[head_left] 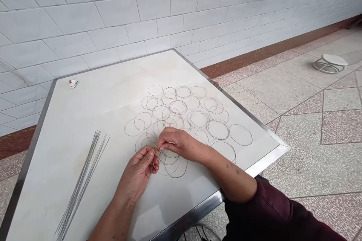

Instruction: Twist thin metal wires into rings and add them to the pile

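Well along, judging by the tabletop: a wide, overlapping spread of thin wire rings (181,120) already lying flat across the middle of a white-topped table (93,94), some rings nested over their neighbours, a few lying alone toward the right of the frame. At lower left, well clear of most of the rings, a slim sheaf of straight wires (82,180), fanned slightly and not yet bent. Low and near the centre of the frame, the person's left hand (137,175) and right hand (177,145) close together just over the spread, neither one open or slack. Left fingers (147,158) curled, with thumb and forefinger pinching a thin wire; right fingers (169,135) bunched, their tips gathered at the same spot and apparently grasping the wire there, the exact grip half hidden by the fingertips. Below that pinch, one more wire loop (154,162) hanging from the hands against the rings beneath, whether closed or not impossible to tell. Farther off, a small red-and-white object (73,83) near the table's far corner at upper left. Beyond the table's metal edge, a low round white stool (330,63) on the speckled tile floor (283,90) at upper right, and at lower right, a maroon sleeve (266,211) on the right arm.
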The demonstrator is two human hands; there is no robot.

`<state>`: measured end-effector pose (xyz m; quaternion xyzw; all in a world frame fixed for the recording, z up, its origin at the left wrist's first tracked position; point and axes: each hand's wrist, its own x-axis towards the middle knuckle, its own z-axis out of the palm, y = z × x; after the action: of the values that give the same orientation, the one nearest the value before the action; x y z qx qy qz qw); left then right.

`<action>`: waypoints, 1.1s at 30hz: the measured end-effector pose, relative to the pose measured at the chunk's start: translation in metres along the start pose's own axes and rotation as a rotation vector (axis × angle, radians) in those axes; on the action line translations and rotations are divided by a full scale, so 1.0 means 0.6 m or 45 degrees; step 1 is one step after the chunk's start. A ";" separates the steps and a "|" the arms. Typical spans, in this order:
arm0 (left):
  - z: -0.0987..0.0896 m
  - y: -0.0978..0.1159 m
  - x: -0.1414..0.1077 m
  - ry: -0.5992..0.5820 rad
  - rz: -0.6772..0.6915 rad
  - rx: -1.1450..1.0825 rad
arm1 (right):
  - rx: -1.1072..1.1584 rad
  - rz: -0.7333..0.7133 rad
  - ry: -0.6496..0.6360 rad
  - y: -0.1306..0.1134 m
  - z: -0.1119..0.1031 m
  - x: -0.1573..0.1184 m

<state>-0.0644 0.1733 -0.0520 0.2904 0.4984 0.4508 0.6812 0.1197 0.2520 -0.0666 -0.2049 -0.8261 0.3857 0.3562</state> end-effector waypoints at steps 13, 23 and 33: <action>-0.005 -0.003 -0.002 -0.081 -0.145 -0.159 | 0.034 0.031 -0.050 0.003 -0.005 0.000; 0.002 -0.008 -0.002 -0.130 -0.081 -0.232 | 0.049 0.088 -0.158 -0.009 -0.019 0.003; 0.007 -0.019 -0.002 -0.104 -0.067 -0.169 | 0.095 0.054 -0.221 -0.007 -0.023 0.003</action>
<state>-0.0571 0.1679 -0.0597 0.2495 0.4468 0.4525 0.7303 0.1287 0.2572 -0.0564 -0.1747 -0.8344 0.4397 0.2826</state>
